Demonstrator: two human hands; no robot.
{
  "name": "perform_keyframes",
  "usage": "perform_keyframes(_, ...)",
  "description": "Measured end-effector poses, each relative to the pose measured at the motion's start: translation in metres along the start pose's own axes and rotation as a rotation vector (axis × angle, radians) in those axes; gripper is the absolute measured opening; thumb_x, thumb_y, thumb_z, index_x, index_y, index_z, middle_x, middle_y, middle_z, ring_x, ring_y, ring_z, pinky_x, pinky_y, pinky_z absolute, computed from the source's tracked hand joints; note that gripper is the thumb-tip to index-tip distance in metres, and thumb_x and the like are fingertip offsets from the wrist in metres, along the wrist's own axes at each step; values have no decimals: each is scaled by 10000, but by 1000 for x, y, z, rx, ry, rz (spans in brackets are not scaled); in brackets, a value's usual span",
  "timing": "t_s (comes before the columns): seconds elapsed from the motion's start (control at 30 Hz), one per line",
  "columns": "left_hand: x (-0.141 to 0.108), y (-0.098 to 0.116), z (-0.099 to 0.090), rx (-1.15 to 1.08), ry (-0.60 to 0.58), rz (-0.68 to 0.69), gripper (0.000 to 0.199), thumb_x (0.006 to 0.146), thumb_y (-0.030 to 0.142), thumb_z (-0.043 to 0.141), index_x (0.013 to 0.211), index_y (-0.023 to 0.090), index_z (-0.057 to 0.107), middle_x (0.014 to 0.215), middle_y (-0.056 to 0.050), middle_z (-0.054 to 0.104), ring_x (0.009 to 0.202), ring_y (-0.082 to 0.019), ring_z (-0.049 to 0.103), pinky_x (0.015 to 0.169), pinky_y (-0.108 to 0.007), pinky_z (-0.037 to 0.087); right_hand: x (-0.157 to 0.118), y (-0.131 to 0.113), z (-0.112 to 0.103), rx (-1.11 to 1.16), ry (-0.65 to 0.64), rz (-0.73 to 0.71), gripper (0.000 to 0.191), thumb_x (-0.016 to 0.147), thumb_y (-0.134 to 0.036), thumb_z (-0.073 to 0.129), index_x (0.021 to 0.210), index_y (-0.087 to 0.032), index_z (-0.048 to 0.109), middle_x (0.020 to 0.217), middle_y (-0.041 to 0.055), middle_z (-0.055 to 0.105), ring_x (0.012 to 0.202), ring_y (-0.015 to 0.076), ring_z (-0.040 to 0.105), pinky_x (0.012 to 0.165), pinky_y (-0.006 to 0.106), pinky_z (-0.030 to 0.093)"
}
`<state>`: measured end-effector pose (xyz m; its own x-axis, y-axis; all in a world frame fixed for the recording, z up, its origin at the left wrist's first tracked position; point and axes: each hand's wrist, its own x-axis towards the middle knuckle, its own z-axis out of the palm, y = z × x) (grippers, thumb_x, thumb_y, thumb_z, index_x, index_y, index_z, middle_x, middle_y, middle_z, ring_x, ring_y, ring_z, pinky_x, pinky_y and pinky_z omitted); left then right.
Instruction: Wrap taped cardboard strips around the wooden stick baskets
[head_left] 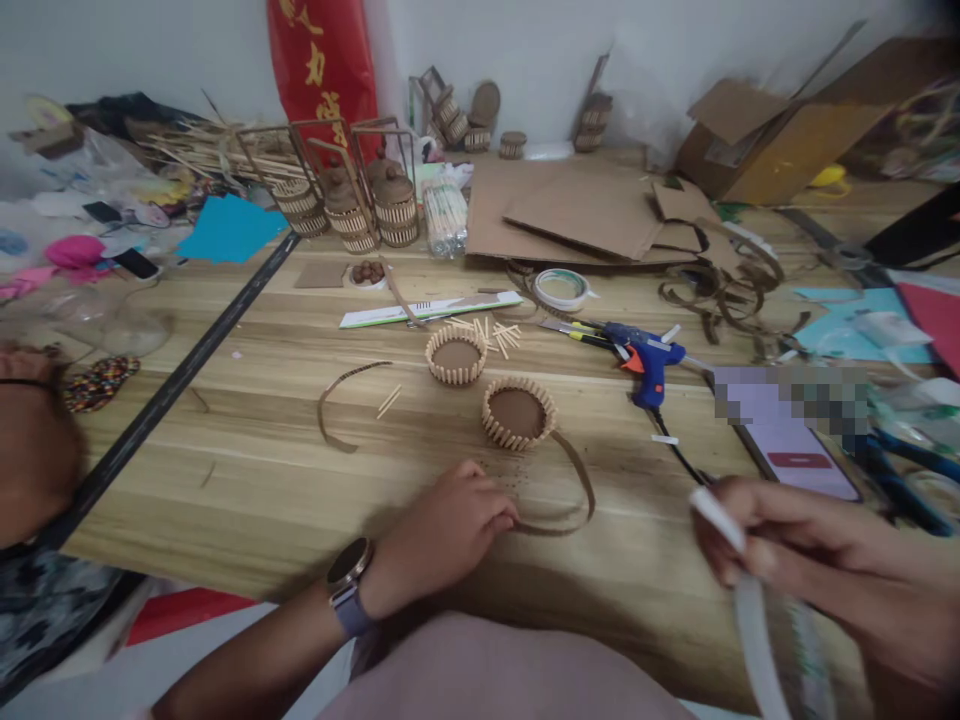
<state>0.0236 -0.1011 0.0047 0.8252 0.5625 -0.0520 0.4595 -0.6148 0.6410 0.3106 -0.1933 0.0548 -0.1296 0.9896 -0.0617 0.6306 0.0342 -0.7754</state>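
- 1 broad table with a pale wood-grain top.
- 1 right hand, bare, blurred, at the near right: narrow grip, thumb pressed to fingers.
- 1 left hand, bare, low at centre: fingers drawn together, seeming to pinch the near end of a brown strip.
- 1 blue-and-orange plastic glue gun, lying beyond and between the 2 hands.
- 1 glossy white strip, held in the right hand: short end pointing up and left, long axis falling steeply toward the wearer.
- 1 thin brown curved strip: runs rightward from the left fingertips, bends away, then returns to the ring's right side; long axis an arc, open to the left.
- 1 round brown-based ring of pale wooden sticks, ahead and slightly right of the left hand, the nearer of the 2.
- 2 loose pale sticks, left of the ring.
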Motion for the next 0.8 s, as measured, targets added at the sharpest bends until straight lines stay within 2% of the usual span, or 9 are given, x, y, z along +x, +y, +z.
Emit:
perform_keyframes(0.03,2,-1,0,-16,24,-46,173,960,153,551,895,181,709,878,-21,706,922,-191,559,833,-306,450,10,-4,5,148,-156,31,492,885,-679,462,691,-249,602,572,25,589,513,171,567,453,283,466)
perform_keyframes(0.1,4,-1,-1,-54,63,-102,174,955,134,546,910,179,707,884,-25,700,949,-204,554,844,-316,452,31,-12,16,290,-330,48,495,854,-686,517,705,-221,596,644,18,606,595,163,571,530,279,475)
perform_keyframes(0.2,3,-2,-5,-135,78,-105,185,935,84,543,910,179,699,868,-21,686,953,-199,560,833,-300,455,56,-19,32,194,-479,-43,370,909,-531,534,763,-205,627,680,-12,594,636,130,535,596,248,444)
perform_keyframes(0.3,-2,-5,-7,-187,115,-113,177,930,82,533,922,186,676,891,-20,679,948,-193,568,832,-295,460,68,-19,37,47,-605,-119,245,933,-365,507,808,-208,649,702,-26,606,647,117,521,597,226,403)
perform_keyframes(0.43,-7,-10,-1,-110,192,-142,191,935,64,499,978,188,638,937,-26,668,938,-201,549,837,-319,459,66,-9,25,12,-664,-58,241,941,-355,475,816,-211,623,728,-25,595,669,120,523,603,216,397)
perform_keyframes(0.57,-6,-15,9,141,109,-84,223,942,50,469,934,177,652,906,-47,650,968,-240,493,866,-384,455,58,3,12,61,-661,61,308,946,-457,469,803,-213,589,717,-23,552,663,129,502,602,228,395)
perform_keyframes(0.67,-6,-16,18,298,87,-58,182,943,83,499,982,175,651,925,-63,624,1006,-257,476,882,-418,467,55,10,11,64,-641,105,349,936,-511,471,784,-214,574,716,-18,531,673,138,494,613,241,400)
perform_keyframes(0.8,-11,-15,28,494,223,40,143,957,160,523,1017,174,652,1111,-95,601,1119,-286,462,920,-441,475,54,20,16,-10,-666,124,375,927,-539,458,788,-207,562,735,5,523,697,157,491,633,265,415)
